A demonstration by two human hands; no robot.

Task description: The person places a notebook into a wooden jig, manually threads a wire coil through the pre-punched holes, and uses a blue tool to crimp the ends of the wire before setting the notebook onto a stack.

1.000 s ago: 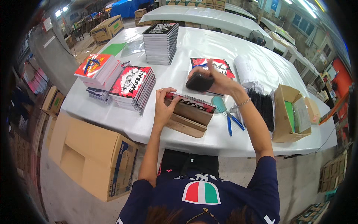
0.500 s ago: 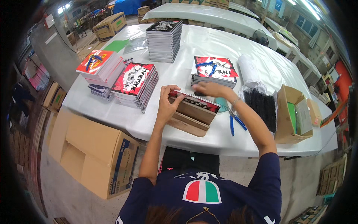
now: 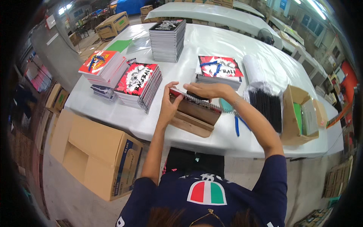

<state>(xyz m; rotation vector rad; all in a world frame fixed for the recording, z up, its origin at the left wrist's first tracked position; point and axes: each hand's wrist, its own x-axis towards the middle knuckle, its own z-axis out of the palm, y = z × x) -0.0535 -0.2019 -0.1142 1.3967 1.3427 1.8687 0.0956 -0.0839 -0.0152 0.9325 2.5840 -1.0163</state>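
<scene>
A spiral notebook (image 3: 202, 103) with a red and black cover stands in a slotted wooden holder (image 3: 191, 125), its wire edge facing up. My left hand (image 3: 171, 104) grips the notebook's left end, thumb on the near side and fingers behind. Over the wire edge, my right hand (image 3: 211, 90) is closed on a small black object (image 3: 198, 96), which the fingers partly cover, so its kind is unclear. Blue-handled pliers (image 3: 237, 126) lie beside the holder, partly behind my right forearm. A teal round item (image 3: 226, 105) sits next to the wire's right end.
Notebook stacks stand at left (image 3: 138, 81), far middle (image 3: 166, 41) and right (image 3: 219, 68), the right one topped by blue-handled tools. Black spiral coils (image 3: 266, 108) and an open cardboard box (image 3: 293, 132) are at right. A large carton (image 3: 87, 151) stands below the table's left edge.
My right hand has moved left and closer along the notebook's wire edge with the black object. The notebook now leans so that less of its cover shows. My left hand keeps its grip.
</scene>
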